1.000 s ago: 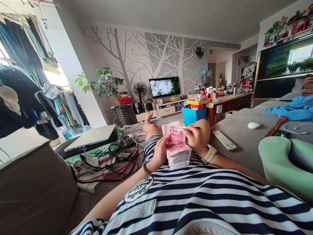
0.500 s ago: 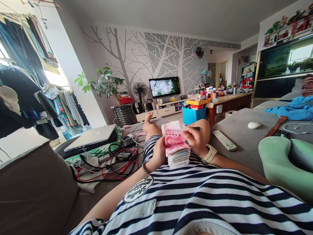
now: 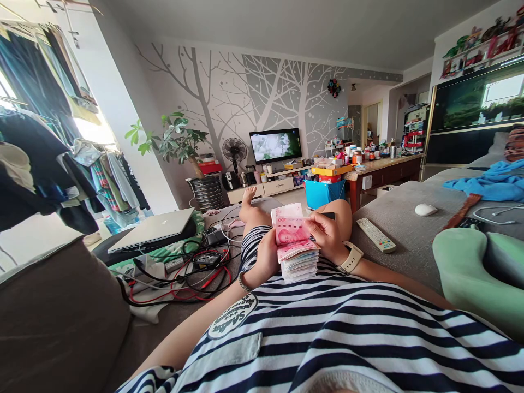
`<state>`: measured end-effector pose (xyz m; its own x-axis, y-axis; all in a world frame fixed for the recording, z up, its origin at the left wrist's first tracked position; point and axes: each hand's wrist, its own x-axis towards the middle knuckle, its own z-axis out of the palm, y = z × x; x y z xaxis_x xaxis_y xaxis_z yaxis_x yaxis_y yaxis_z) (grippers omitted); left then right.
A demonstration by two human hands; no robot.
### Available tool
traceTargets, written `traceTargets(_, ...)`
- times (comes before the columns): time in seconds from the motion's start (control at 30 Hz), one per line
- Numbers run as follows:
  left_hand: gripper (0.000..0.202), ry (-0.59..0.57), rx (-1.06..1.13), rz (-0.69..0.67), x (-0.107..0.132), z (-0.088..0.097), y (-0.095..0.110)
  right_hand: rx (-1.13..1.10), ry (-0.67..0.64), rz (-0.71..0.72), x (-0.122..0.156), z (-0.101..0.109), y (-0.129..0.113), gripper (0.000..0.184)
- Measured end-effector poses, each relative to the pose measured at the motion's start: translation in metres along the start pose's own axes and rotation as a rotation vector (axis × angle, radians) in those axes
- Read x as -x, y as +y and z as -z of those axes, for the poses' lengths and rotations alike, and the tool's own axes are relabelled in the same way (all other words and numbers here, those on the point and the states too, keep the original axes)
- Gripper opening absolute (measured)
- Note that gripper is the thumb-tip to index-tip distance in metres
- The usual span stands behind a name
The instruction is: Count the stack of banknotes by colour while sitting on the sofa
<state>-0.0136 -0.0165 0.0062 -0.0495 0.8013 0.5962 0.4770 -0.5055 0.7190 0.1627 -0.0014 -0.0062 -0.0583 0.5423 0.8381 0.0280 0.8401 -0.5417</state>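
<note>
A thick stack of banknotes (image 3: pixel 298 265) is held over my lap, its near ends fanned toward me. My left hand (image 3: pixel 267 254) is closed around the stack's left side, thumb near the top notes. On the right, my right hand (image 3: pixel 326 236) pinches the edge of a pink 100 banknote (image 3: pixel 290 231) that stands up from the stack, its printed portrait facing me. More pink notes show behind it. The fingers under the stack are hidden. Just beyond my right hand, a dark flat object shows in part on my leg.
To the left, a laptop (image 3: pixel 153 230) lies beside tangled cables (image 3: pixel 196 267) and adapters. At right on the sofa are a remote control (image 3: pixel 375 234), a white mouse (image 3: pixel 426 209), a green neck pillow (image 3: pixel 458 262) and a blue cloth (image 3: pixel 491 182). A blue box (image 3: pixel 325 194) stands ahead.
Both hands keep nearly the same place and grip. The raised banknote's face has bent slightly, and the television picture differs a little.
</note>
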Motion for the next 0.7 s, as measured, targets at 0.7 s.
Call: traceTargets(0.7,0.021,-0.026,0.008,-0.053,0.0005,-0.0013,0.0028,0.012,-0.012,0.006,0.0019,0.0008,0.0006,0.039)
